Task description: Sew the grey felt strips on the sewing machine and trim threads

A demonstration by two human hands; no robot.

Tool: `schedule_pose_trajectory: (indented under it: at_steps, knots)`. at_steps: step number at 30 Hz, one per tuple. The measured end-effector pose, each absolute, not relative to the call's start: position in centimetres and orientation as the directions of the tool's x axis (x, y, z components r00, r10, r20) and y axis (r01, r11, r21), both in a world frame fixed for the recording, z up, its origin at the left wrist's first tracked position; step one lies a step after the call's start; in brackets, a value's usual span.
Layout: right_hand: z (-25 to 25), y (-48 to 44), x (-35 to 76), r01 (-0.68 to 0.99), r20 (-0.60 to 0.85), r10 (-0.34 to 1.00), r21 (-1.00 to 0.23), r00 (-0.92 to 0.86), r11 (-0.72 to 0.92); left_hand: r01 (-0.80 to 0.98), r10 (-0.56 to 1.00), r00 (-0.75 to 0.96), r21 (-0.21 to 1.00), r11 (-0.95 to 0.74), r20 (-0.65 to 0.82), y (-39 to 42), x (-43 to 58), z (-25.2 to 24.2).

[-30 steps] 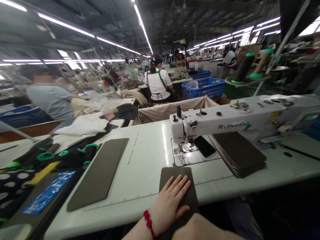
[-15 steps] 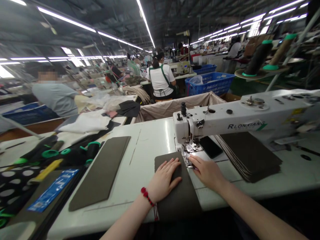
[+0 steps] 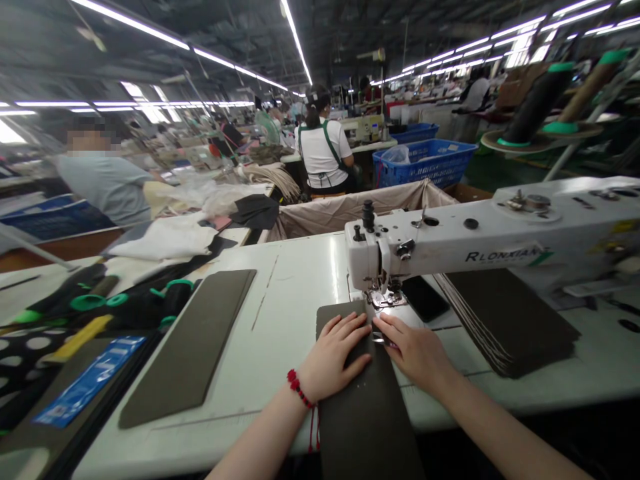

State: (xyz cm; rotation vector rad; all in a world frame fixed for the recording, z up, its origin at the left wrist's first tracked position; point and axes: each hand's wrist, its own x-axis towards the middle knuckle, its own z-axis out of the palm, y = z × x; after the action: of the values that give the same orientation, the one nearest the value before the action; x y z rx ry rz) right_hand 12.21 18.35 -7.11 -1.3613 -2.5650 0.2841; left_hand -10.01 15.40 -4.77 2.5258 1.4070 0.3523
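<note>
My left hand (image 3: 340,357) lies flat with fingers stretched on a dark olive-brown fabric panel (image 3: 370,427), which hangs over the table's front edge. In my right hand (image 3: 417,350) is a small pair of thread snips (image 3: 379,339), mostly covered by the palm; only the metal tips show. The right fingertips touch the panel's right edge, just in front of the needle area of a white sewing machine (image 3: 440,243). Behind that hand lies a black phone (image 3: 425,298), and a stack of similar panels (image 3: 510,320) sits under the machine arm.
More panels (image 3: 193,347) lie on the left of the white table (image 3: 295,287). Thread cones, a yellow strip and a blue packet (image 3: 93,383) crowd the far left. A cloth-lined bin (image 3: 320,217) stands behind the table. Two co-workers sit beyond.
The panel has come slightly toward me, away from the needle area. My right hand has drawn back a little and its fingertips now rest at the panel's edge. The view has shifted slightly.
</note>
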Motion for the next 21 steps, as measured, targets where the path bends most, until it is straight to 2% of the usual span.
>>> schedule_pose_trajectory:
  at_steps: [21]
  knots:
    - [-7.15,18.45,12.06,0.798,0.111,0.834,-0.249,-0.54,0.549,0.786,0.851,0.516,0.339,-0.516,0.099,16.11,-10.33,-4.48]
